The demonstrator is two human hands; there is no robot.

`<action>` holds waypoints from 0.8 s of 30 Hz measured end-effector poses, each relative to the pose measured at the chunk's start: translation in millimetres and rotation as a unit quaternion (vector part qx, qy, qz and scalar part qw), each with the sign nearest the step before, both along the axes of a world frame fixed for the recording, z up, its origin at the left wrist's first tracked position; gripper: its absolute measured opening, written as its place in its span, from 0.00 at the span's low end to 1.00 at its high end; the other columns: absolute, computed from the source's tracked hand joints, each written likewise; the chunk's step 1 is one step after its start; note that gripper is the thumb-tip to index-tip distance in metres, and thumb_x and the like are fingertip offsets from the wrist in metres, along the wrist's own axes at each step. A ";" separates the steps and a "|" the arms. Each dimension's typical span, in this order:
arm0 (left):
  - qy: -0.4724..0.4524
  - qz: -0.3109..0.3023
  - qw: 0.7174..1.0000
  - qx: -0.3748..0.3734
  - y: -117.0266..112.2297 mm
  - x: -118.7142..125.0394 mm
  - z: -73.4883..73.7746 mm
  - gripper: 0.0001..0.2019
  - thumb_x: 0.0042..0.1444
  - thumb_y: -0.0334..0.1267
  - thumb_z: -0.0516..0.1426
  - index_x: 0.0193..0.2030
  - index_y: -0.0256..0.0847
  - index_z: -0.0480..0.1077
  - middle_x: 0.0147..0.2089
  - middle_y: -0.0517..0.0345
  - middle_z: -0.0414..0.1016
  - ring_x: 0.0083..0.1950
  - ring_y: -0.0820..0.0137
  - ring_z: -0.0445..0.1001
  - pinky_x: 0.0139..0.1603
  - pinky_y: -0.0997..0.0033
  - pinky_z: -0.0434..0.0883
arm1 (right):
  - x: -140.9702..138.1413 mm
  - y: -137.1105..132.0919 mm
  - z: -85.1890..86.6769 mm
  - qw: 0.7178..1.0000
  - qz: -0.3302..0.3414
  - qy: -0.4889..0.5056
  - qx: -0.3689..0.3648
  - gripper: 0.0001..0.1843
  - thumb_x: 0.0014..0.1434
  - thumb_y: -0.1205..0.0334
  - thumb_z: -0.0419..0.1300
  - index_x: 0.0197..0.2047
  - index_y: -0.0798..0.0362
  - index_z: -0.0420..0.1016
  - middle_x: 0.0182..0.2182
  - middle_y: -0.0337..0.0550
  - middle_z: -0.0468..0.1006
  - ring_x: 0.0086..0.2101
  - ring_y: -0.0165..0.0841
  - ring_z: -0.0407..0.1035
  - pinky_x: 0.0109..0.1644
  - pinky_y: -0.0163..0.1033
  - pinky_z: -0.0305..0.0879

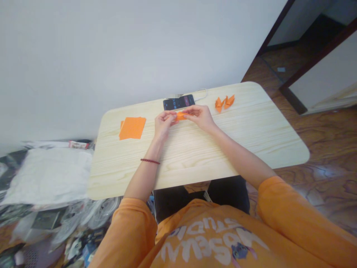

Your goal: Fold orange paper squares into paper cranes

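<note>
Between my two hands is a small piece of folded orange paper (181, 115), held just above the table near its back edge. My left hand (164, 122) pinches its left end, thumb and fingers together. On the other end, the fingers of my right hand (200, 116) are closed as well. Fingers cover both ends of the paper, so its full shape is hidden. Right of my right hand stand two finished-looking orange origami figures (224, 103) with pointed wings. Off to the left lies a small stack of square orange paper sheets (132, 128).
A phone (179, 102) showing a timer lies behind my hands, with a white cable (202, 96) plugged in. The pale wooden table (192, 160) has rounded corners and meets a white wall (125, 52). Bags and clutter (50, 175) fill the floor at left; a doorway is at right.
</note>
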State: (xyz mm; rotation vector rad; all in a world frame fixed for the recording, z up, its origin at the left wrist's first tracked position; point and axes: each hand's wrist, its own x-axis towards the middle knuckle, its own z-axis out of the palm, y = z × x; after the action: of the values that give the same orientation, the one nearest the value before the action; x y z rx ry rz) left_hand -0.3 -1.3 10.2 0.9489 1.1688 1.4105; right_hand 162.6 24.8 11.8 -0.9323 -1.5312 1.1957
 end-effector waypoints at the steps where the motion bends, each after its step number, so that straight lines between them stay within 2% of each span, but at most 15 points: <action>1: -0.002 -0.002 1.000 0.001 0.3 0.1 -0.2 0.10 0.38 0.38 0.65 0.28 0.40 0.72 0.30 0.59 0.76 0.33 0.73 0.75 0.35 0.73 0.73 | 0.4 0.1 0.6 1.000 -0.005 0.002 0.001 0.15 0.45 0.54 0.68 0.34 0.55 0.78 0.36 0.46 0.80 0.38 0.35 0.74 0.47 0.42 0.70; 5: 0.004 -0.007 1.000 0.017 -0.6 2.1 -0.8 0.12 0.40 0.41 0.66 0.31 0.40 0.72 0.32 0.59 0.77 0.35 0.72 0.76 0.38 0.72 0.73 | 1.6 -0.6 4.3 1.000 -0.016 -0.002 0.009 0.15 0.45 0.53 0.69 0.33 0.55 0.79 0.35 0.45 0.80 0.38 0.35 0.74 0.48 0.43 0.69; 10: 0.029 0.001 0.998 0.047 -3.2 5.7 -1.2 0.18 0.34 0.40 0.70 0.32 0.41 0.69 0.27 0.61 0.77 0.30 0.74 0.75 0.35 0.74 0.71 | 1.1 -3.8 7.8 0.999 -0.014 -0.001 0.032 0.16 0.45 0.51 0.69 0.33 0.54 0.80 0.35 0.45 0.80 0.38 0.36 0.73 0.49 0.42 0.69; 18: 0.033 -0.007 0.998 0.051 -2.6 5.9 -2.2 0.19 0.36 0.40 0.69 0.30 0.42 0.64 0.25 0.64 0.75 0.27 0.76 0.73 0.34 0.75 0.69 | 4.0 -3.4 7.6 0.995 -0.015 -0.025 0.100 0.12 0.50 0.52 0.67 0.34 0.51 0.82 0.34 0.45 0.79 0.36 0.34 0.71 0.43 0.41 0.69; 24: 0.032 -0.016 0.996 0.076 -2.8 6.4 -0.9 0.19 0.37 0.40 0.69 0.30 0.41 0.64 0.25 0.64 0.75 0.25 0.77 0.72 0.32 0.77 0.68 | 4.5 -4.6 10.2 0.992 -0.026 -0.054 0.110 0.11 0.51 0.54 0.66 0.34 0.52 0.83 0.33 0.45 0.79 0.33 0.32 0.70 0.41 0.39 0.68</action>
State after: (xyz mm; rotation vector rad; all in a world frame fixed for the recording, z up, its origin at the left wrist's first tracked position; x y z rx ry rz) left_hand 6.1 -4.1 9.4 1.1227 1.0990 1.4681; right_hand 167.0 20.3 22.0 -0.8948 -1.6760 0.9300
